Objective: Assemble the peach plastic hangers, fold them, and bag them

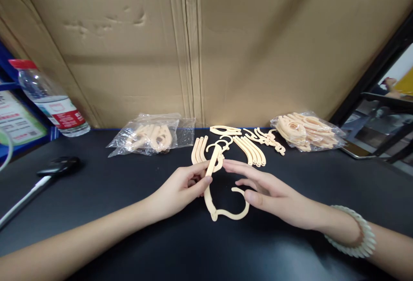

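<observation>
My left hand (182, 188) grips a cream plastic folding hanger (209, 197) between thumb and fingers, a little above the black tabletop. Its curved hook (237, 217) points toward my right side at the lower end, and its arms are folded together, pointing away from me. My right hand (277, 192) is open, fingers stretched out and thumb apart. Those fingertips reach the hanger's upper part, and the thumb lies against or just over the hook's curve; contact is unclear. Just beyond are loose curved hanger arms (199, 149) on the left and several more arms (253, 152) on the right.
Clear bags of cream parts lie at back left (151, 137) and back right (305, 130). Loose hooks (266, 137) lie between. At left are a bottle (61, 104), a black mouse (60, 166) and a white cable (24, 201). A cardboard panel (129, 48) stands behind.
</observation>
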Motion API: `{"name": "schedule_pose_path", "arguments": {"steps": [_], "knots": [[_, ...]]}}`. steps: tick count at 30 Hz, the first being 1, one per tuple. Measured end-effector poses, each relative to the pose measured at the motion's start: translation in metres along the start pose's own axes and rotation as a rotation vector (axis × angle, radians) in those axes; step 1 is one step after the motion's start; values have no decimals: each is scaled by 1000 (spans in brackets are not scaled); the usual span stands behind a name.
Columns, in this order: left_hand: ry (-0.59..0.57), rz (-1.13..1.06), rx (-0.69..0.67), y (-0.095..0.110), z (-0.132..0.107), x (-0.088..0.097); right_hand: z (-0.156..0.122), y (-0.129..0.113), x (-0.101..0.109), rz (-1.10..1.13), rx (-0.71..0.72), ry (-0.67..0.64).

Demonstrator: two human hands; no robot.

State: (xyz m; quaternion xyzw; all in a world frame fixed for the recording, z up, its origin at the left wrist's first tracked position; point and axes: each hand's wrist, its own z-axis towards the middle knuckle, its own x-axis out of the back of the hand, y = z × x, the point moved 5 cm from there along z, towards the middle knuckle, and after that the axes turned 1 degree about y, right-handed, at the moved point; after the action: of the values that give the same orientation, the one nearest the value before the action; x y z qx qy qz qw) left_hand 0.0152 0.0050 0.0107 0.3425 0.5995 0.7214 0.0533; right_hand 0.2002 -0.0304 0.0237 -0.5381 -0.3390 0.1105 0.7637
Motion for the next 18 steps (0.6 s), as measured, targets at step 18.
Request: {"name": "schedule_pose_path", "arguments": {"steps": [18], "knots": [[157,421,-197,9,-9,3,4,22,18,448,-198,378]]}}
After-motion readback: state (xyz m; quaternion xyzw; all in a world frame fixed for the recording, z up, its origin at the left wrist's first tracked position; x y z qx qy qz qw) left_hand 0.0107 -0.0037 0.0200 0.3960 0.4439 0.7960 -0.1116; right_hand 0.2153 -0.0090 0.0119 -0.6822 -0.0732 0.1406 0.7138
